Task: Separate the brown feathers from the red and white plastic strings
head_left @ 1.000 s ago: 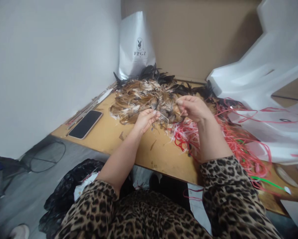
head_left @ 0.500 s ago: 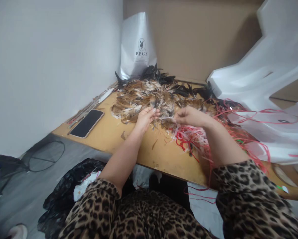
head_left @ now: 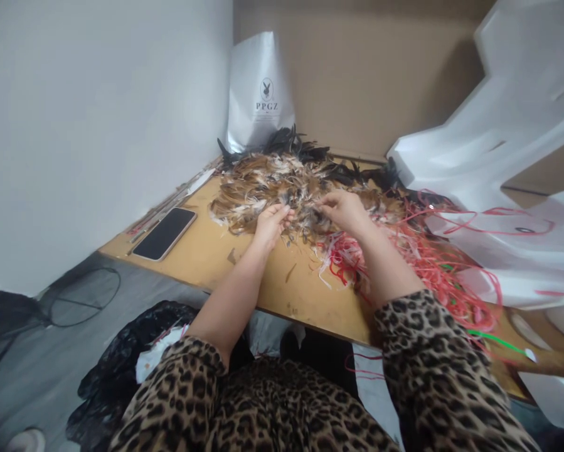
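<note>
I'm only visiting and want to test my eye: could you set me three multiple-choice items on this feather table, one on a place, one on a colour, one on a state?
1. Where does the phone lie?
A. on the table's left part, near the wall
B. under the feathers
C. on the floor

2. What colour is most of the tangle of strips by the right arm?
A. blue
B. red
C. yellow

3. How does the phone's screen look?
A. lit with a picture
B. dark
C. covered by a cloth

Answers:
1 A: it lies flat on the wooden table, left of the feather pile.
2 B: the strips are mostly red, with some white.
3 B: the screen is plain black.
</note>
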The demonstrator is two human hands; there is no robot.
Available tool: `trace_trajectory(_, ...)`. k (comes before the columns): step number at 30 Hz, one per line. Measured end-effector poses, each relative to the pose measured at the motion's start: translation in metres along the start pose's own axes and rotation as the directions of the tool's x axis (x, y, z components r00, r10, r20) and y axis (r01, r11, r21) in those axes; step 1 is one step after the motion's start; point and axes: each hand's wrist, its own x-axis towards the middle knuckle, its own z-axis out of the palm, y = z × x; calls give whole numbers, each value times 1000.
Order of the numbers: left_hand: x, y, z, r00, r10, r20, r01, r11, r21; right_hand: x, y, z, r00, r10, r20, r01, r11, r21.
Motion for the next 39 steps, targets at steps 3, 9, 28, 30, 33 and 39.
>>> trace_trajectory(3,1,-1,-1,1000,0,0,0,1000,-1,9,-4,21,997,-72,-2,70,979,-193)
trace_trajectory(9,1,-3,-1,1000,-26,-7,26,999,20,4,-2,34,984,-125,128,166,904,-393)
trace_trajectory(28,-3,-5,0,992,-87,92,84,996,33,7,-6,31,952,173,253,-303,644,702)
trace_trajectory(30,-4,-5,1,987,-115,116,109,992,56,6,-10,36,944,192,267,-328,614,718)
trace_trajectory(33,-4,-5,2,983,-139,116,130,988,83,5,-13,43,943,195,269,-333,579,744)
trace_trajectory(39,-3,-7,2,987,-125,105,119,991,63,4,-14,48,940,211,269,-342,551,761)
